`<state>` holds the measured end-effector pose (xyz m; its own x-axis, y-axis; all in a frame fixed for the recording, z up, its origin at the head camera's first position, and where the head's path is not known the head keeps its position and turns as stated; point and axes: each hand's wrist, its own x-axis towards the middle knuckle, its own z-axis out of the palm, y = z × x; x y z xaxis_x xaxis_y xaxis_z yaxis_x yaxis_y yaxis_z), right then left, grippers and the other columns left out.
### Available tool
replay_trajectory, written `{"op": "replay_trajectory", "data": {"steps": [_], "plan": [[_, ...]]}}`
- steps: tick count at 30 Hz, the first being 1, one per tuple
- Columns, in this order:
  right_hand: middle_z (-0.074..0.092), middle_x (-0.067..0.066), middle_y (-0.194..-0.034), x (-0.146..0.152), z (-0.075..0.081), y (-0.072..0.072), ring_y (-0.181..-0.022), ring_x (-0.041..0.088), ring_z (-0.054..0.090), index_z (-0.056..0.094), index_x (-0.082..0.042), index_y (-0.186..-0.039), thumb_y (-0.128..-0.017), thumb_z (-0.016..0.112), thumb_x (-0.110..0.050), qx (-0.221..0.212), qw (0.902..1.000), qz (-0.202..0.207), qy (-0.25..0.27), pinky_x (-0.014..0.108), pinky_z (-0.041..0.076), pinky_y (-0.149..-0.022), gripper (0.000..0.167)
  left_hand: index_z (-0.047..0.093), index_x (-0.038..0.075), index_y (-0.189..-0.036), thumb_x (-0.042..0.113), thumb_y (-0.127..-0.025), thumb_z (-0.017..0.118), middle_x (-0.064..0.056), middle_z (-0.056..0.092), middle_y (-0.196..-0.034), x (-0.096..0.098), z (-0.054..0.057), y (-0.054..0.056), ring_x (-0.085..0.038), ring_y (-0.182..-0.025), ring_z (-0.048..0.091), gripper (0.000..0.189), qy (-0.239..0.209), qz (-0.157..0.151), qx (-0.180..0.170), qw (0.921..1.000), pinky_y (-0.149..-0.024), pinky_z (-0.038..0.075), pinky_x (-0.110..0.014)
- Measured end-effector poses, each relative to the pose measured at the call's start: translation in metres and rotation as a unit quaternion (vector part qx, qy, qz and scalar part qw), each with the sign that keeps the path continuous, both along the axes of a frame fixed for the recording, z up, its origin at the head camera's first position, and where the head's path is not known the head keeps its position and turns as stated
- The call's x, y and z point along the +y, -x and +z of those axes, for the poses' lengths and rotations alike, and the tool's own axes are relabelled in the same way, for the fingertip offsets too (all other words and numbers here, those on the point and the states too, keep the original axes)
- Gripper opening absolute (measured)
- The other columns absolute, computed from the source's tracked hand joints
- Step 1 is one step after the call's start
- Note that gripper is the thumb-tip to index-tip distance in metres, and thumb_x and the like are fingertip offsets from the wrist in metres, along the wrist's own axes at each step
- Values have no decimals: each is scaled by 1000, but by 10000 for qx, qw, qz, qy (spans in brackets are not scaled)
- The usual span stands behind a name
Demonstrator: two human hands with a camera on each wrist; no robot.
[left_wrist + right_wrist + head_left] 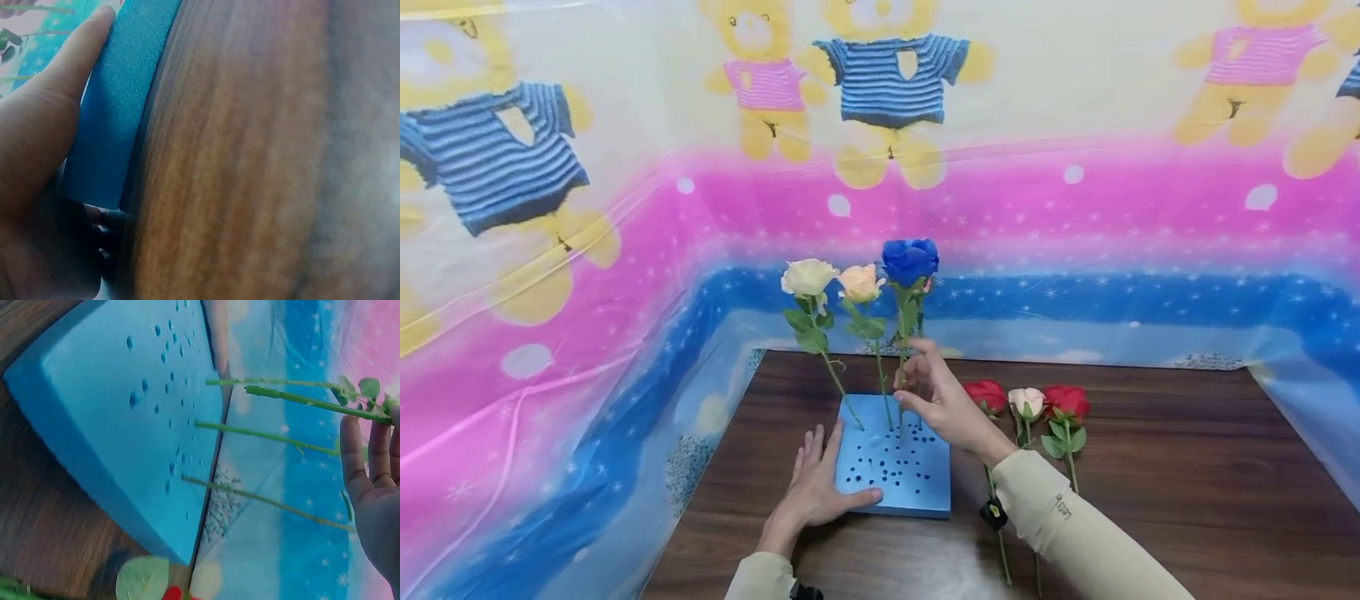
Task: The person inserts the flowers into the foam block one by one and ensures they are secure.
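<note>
My right hand (936, 396) pinches the green stem (312, 402) of a blue rose (910, 262) and holds it upright. In the right wrist view the stem's cut end is apart from the light blue foam block (898, 496). A white rose (808, 277), leaning left, and a peach rose (861, 283) stand in the block's back part. A pink rose (927, 286) is mostly hidden behind the blue one, its stem also in the block. My left hand (816, 487) rests at the block's left side, fingers straight and thumb on its front edge.
Right of the block, a red rose (987, 395), a pale pink rose (1027, 402) and another red rose (1066, 402) lie on the brown wooden table (1187, 467). Many small holes dot the block's top. A bear-patterned cloth (1037, 217) hangs behind and at the left.
</note>
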<state>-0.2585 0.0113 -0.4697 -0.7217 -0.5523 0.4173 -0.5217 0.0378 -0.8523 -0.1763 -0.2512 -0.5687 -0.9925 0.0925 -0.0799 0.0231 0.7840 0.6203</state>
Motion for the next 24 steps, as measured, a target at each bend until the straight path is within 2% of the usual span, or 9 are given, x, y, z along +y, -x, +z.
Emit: {"op": "replay_trajectory", "data": {"steps": [4,7,9,14,16,19,24], "plan": [[65,14,-117,-14,-3,-1,-106,36,71,30,-22,-168,-111,67,-1,7,9999,90,44,50,67,-86,71,8,17,-181,71,-86,87,-32,4,-183,-2,-1,0,-53,-170,-3,135,-5,-28,-13,10000,-135,5,-73],[66,13,-117,-25,-7,0,-105,32,72,31,-20,-167,-110,67,0,176,9997,145,30,53,67,-84,70,7,18,-181,71,-86,86,-31,3,-183,-3,-2,0,-52,-170,-4,134,-15,-48,-34,10000,-135,4,-73],[67,15,-116,-32,-11,0,-105,32,73,32,-21,-166,-111,67,-1,241,9995,186,6,50,67,-83,69,8,19,-181,71,-87,86,-31,3,-183,-4,-2,0,-52,-170,-4,133,-15,-64,-36,10000,-135,4,-73],[67,20,-118,-47,-19,1,-106,43,72,34,-24,-166,-111,67,-2,151,9994,296,-8,56,67,-83,67,8,18,-181,72,-87,85,-31,3,-184,-4,-2,0,-52,-170,-3,133,-14,-85,-32,10000,-134,5,-74],[66,19,-117,-51,-21,2,-105,48,70,34,-25,-166,-111,67,-2,47,9994,339,-4,62,65,-81,68,9,17,-181,72,-87,85,-31,3,-184,-3,-2,0,-52,-170,-3,133,-19,-84,-32,10000,-134,5,-74],[66,16,-116,-56,-23,2,-102,50,70,34,-24,-166,-111,67,0,-61,9994,353,-40,66,64,-79,68,9,17,-181,72,-87,85,-31,4,-184,-3,-1,0,-52,-170,-2,134,-32,-73,-14,10000,-134,6,-74],[66,11,-116,-61,-28,2,-99,41,72,34,-26,-165,-111,67,-1,-80,9994,277,-178,64,64,-79,68,10,17,-181,73,-87,85,-31,3,-184,-3,-1,0,-51,-171,-3,133,-30,-36,-12,10000,-135,6,-72]]}}
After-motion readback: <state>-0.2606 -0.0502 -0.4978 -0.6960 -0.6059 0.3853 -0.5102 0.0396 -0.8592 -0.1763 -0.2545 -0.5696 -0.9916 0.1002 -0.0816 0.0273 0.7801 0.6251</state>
